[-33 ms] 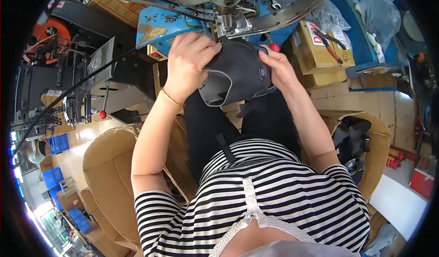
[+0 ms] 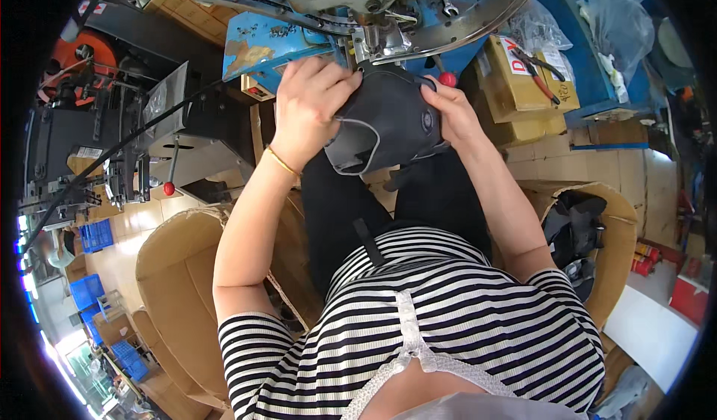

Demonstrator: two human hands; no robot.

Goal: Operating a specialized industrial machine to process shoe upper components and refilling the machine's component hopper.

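Under the head of a machine (image 2: 371, 35) with a metal press tip, I hold up a black padded fabric piece (image 2: 392, 113). It is curved, with light grey edging round an opening at its left and a small round fitting on its right side. My left hand (image 2: 312, 95) grips its upper left edge, fingers curled over the rim near the press tip. On the right edge, my right hand (image 2: 454, 111) pinches the fabric, thumb on top; its other fingers are largely hidden behind. The fabric's far edge lies at the tip; whether they touch, I cannot tell.
Red-handled pliers (image 2: 538, 76) rest on a cardboard box (image 2: 515, 91) at the right. A large carton (image 2: 616, 233) with black pieces stands right of my legs, another carton (image 2: 175, 270) to the left. A red-knobbed lever (image 2: 447, 79) sits beside my right hand.
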